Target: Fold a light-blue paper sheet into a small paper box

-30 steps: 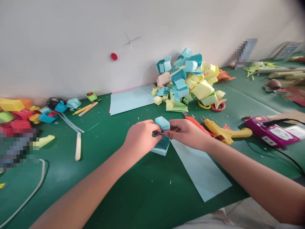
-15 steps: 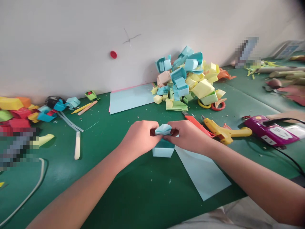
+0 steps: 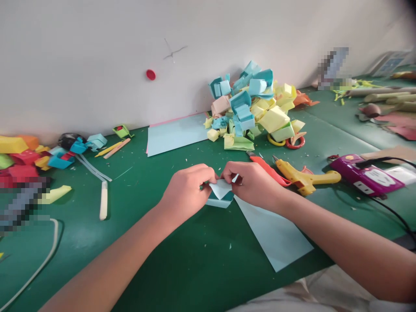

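Note:
Between my hands is a light-blue folded paper piece (image 3: pixel 221 189), its pointed flap hanging towards me. My left hand (image 3: pixel 191 184) pinches its left edge, and my right hand (image 3: pixel 248 182) grips the right edge with bent fingers. Just below and behind the flap shows a blue paper box (image 3: pixel 219 203); whether it is joined to the flap I cannot tell, since my fingers hide part of it. A flat light-blue sheet (image 3: pixel 274 236) lies on the green table under my right forearm.
A heap of folded paper boxes (image 3: pixel 250 108) stands against the wall. To the right lie a red-handled cutter (image 3: pixel 268 169), a yellow glue gun (image 3: pixel 305 177) and a purple power strip (image 3: pixel 367 175) with a black cable. A glue stick (image 3: pixel 103 201) and coloured paper boxes (image 3: pixel 24 158) are left.
The paper flap between my fingers has tipped down towards me and now shows a point. The box beneath has become more covered. The whole view has shifted slightly.

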Demonstrator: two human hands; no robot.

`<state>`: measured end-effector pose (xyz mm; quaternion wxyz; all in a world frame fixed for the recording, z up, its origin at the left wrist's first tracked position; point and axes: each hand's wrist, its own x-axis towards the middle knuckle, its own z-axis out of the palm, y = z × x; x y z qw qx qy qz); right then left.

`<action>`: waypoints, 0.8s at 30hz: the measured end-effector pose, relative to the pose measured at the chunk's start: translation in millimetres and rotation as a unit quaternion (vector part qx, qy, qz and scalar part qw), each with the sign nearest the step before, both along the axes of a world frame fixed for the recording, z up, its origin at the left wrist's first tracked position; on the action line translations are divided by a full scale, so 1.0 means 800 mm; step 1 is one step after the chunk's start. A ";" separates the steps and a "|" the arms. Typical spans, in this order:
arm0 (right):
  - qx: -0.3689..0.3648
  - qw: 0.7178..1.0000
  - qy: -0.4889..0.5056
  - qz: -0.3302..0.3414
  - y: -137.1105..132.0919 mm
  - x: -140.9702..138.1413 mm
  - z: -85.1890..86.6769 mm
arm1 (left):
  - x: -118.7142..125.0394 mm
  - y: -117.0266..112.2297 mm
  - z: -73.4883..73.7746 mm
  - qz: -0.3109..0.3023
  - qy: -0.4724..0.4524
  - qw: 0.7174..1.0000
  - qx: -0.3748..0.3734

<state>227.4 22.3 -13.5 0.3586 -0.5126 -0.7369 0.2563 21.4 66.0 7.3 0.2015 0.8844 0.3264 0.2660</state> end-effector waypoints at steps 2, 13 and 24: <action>0.006 1.000 0.003 0.003 0.000 0.000 0.000 | -0.002 -0.001 0.007 -0.026 0.005 1.000 0.006; -0.025 0.998 0.013 0.048 0.004 0.002 0.001 | -0.004 0.012 0.012 -0.046 -0.003 0.967 -0.250; -0.094 0.994 0.020 0.058 0.002 0.009 0.009 | 0.007 0.003 0.006 0.009 0.031 0.988 -0.153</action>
